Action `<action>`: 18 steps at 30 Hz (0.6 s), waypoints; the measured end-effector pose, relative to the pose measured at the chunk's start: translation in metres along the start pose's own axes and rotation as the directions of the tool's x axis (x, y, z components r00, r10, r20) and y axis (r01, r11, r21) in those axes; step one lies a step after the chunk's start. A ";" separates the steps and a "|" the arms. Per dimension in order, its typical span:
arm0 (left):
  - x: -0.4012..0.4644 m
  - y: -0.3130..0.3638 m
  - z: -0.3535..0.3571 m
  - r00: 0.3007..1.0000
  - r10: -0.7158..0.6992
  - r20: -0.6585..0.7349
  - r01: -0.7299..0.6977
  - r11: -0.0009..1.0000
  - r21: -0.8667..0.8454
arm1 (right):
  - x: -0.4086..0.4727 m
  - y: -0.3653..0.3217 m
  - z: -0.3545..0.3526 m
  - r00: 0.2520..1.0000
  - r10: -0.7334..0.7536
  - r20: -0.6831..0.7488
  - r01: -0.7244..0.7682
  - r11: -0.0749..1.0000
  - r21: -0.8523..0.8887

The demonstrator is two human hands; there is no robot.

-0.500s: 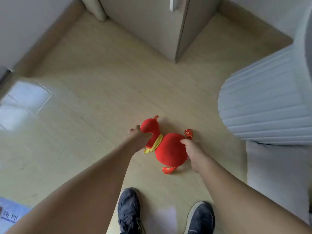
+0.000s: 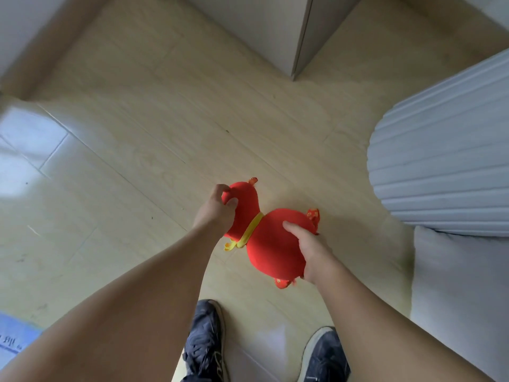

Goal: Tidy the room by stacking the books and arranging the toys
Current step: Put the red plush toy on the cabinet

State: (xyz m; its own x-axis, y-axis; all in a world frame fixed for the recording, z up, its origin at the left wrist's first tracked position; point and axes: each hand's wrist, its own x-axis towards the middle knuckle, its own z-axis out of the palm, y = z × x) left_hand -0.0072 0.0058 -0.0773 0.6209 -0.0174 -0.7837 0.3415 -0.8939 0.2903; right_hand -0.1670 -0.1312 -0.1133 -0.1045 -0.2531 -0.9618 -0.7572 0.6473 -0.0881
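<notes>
Fingers (image 2: 230, 202) of the left hand (image 2: 213, 213) are curling round the red plush toy's (image 2: 271, 244) head while the right hand (image 2: 308, 250) is gripping its body, now lifting it off the floor (image 2: 165, 119); its long axis is running from eleven to five o'clock, head toward eleven.

Pale wood floor (image 2: 170, 111) between a cabinet and a ribbed white seat.

The floor runs in light, yellowish planks, with a glossy tiled patch (image 2: 33, 150) at the left that throws back cool daylight. A grey-beige cabinet (image 2: 264, 28) stands at the top, one corner pointing down toward the middle of the room. A tan skirting board (image 2: 52, 42) runs diagonally along the white wall (image 2: 19, 20) at upper left. On the right sits a white, ribbed, rounded piece of upholstery (image 2: 446, 150), with a plain white cushion (image 2: 457, 293) below it. The light is soft and even.
</notes>
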 end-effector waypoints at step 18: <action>-0.431 0.212 -0.323 0.938 0.188 -0.293 -0.242 0.957 -0.160 | -0.564 -0.140 -0.167 0.890 -0.429 0.157 0.420 0.903 0.084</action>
State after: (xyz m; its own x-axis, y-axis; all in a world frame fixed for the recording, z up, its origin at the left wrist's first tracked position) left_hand 0.0255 -0.0313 0.4992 0.8527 -0.0531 -0.5196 0.2897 -0.7796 0.5552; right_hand -0.1103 -0.1991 0.4848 0.3327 -0.3898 -0.8587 -0.6739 0.5386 -0.5057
